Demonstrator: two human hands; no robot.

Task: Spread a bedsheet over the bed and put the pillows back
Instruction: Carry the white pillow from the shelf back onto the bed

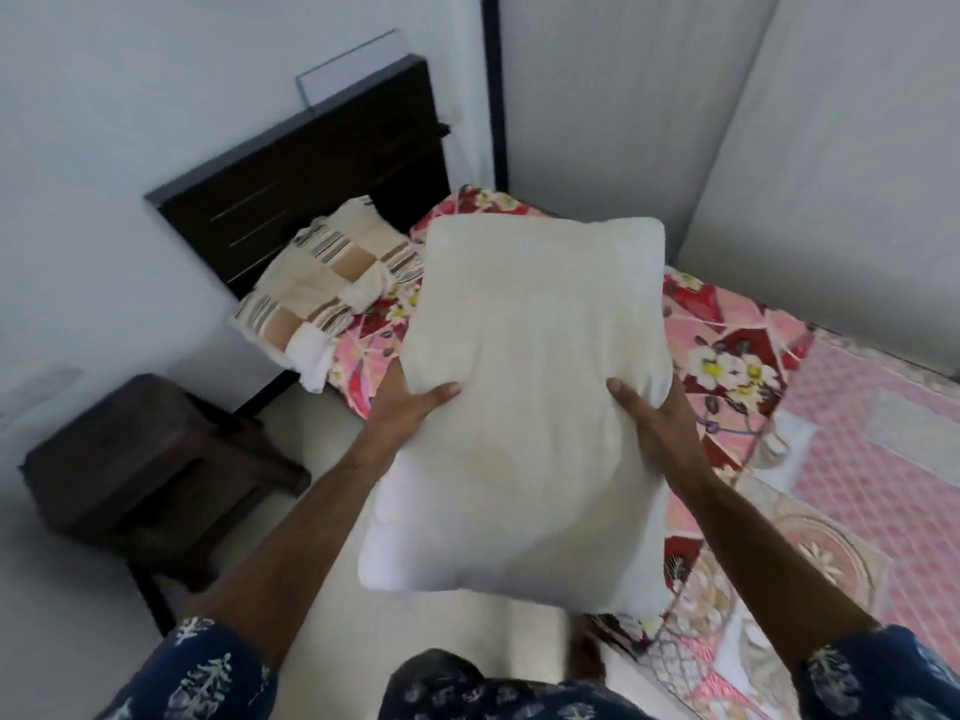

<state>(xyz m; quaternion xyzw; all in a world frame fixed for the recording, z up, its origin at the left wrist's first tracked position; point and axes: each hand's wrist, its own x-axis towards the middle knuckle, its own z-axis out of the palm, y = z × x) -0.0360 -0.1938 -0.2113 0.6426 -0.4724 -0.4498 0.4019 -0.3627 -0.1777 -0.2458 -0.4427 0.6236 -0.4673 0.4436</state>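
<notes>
Pillow in hand: a plain cream pillow [530, 387], plump, uncovered, softly creased, held up in the air over the bed's near edge.
Left hand: the left hand [410, 407] grips the pillow's left side, thumb on top and fingers hidden beneath.
Right hand: the right hand [654, 418] grips the right side likewise, thumb pressed into the fabric.
Second pillow: a striped brown-and-cream pillow [332, 283] lies at the dark headboard [311, 174].
Bedsheet: a red-and-pink floral bedsheet [737, 366] covers the bed.
Beside bed: a dark stool [150, 459] stands on the floor.
</notes>
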